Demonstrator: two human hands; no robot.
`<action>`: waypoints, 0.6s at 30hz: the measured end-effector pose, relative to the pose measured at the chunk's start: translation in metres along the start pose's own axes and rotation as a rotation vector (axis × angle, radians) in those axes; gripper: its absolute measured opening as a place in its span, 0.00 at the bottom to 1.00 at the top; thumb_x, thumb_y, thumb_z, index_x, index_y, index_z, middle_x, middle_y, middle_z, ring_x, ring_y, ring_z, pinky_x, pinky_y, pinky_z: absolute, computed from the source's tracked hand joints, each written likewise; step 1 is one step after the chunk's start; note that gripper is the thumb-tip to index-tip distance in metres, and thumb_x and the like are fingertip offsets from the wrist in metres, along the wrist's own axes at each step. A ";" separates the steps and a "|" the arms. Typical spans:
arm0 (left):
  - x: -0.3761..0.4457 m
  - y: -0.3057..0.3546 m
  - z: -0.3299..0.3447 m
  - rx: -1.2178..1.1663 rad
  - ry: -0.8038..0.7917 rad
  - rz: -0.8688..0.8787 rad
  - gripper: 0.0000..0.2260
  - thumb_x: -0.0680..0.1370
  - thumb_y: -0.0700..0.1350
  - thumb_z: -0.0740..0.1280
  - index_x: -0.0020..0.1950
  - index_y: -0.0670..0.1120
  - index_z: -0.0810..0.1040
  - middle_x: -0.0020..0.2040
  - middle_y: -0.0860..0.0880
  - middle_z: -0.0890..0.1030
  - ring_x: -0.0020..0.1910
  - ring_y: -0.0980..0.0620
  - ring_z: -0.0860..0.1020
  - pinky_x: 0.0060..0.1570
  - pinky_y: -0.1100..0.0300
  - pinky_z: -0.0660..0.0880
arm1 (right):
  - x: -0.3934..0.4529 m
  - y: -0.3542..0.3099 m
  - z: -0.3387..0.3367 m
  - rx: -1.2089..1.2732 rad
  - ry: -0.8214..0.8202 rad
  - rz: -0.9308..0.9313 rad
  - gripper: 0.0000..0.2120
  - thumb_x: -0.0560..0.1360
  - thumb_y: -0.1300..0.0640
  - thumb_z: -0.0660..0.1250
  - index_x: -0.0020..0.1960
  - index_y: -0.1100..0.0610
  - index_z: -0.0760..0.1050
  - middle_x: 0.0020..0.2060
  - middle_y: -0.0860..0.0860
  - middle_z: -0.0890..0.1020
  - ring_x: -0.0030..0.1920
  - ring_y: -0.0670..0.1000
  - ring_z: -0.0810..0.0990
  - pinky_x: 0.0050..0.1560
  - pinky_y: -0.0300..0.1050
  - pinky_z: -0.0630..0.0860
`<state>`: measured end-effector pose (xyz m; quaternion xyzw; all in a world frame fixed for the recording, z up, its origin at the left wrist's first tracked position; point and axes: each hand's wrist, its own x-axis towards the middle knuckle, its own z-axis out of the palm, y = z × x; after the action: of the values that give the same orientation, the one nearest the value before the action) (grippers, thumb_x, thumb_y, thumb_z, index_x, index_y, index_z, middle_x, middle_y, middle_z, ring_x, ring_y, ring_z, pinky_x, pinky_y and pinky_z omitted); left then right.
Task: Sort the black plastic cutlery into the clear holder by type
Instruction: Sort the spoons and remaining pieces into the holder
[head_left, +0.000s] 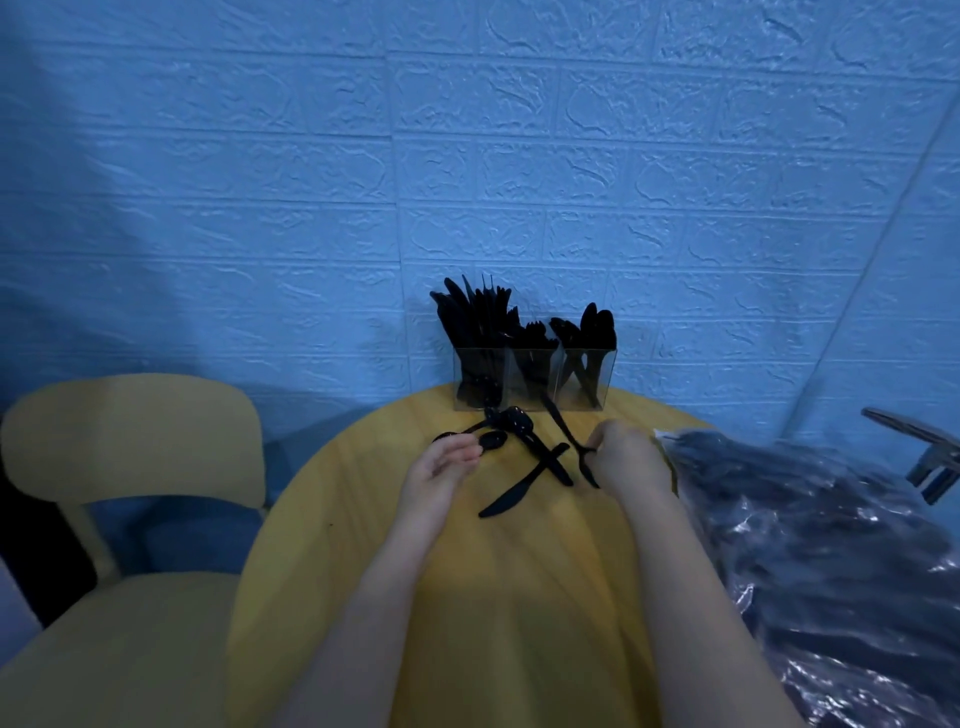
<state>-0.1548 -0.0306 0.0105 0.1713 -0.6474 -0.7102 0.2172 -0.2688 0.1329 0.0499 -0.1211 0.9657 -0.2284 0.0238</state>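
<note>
A clear holder (535, 404) with three compartments stands at the far edge of the round yellow table (519, 597), filled with upright black cutlery. Loose black pieces lie in front of it: spoons (511, 422) and a knife (511, 496) crossed over another piece. My right hand (626, 457) pinches a long black piece of cutlery (563, 428) near its middle, its far end pointing toward the holder. My left hand (444, 470) is palm up, fingers loosely curled, fingertips touching a small spoon (492, 440) on the table.
A clear plastic bag (810, 545) full of black cutlery lies on the table's right side. A yellow chair (130, 467) stands to the left. A grey object (924, 457) juts in at the right. The blue brick-pattern wall is close behind the holder.
</note>
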 end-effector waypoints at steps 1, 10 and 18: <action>-0.001 0.000 -0.002 -0.097 -0.013 -0.039 0.09 0.80 0.37 0.62 0.55 0.47 0.78 0.53 0.47 0.83 0.54 0.52 0.80 0.59 0.58 0.74 | -0.001 -0.003 -0.003 0.064 0.060 -0.051 0.07 0.77 0.62 0.61 0.53 0.56 0.75 0.48 0.55 0.80 0.44 0.54 0.77 0.39 0.44 0.73; 0.001 0.018 -0.026 -0.426 -0.274 -0.328 0.24 0.80 0.59 0.51 0.65 0.45 0.73 0.59 0.42 0.81 0.56 0.43 0.80 0.52 0.50 0.78 | -0.015 -0.026 -0.020 0.396 -0.289 -0.578 0.11 0.77 0.63 0.65 0.50 0.49 0.81 0.46 0.43 0.78 0.37 0.40 0.79 0.46 0.36 0.77; -0.009 0.018 -0.011 -0.286 -0.669 -0.358 0.19 0.79 0.39 0.59 0.70 0.48 0.65 0.57 0.44 0.82 0.51 0.45 0.82 0.46 0.56 0.80 | -0.012 -0.050 0.005 0.427 -0.188 -0.570 0.16 0.75 0.59 0.69 0.60 0.45 0.75 0.41 0.48 0.82 0.38 0.42 0.81 0.41 0.33 0.76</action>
<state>-0.1399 -0.0361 0.0272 0.0089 -0.5371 -0.8362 -0.1111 -0.2454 0.0905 0.0671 -0.3982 0.8172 -0.4103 0.0726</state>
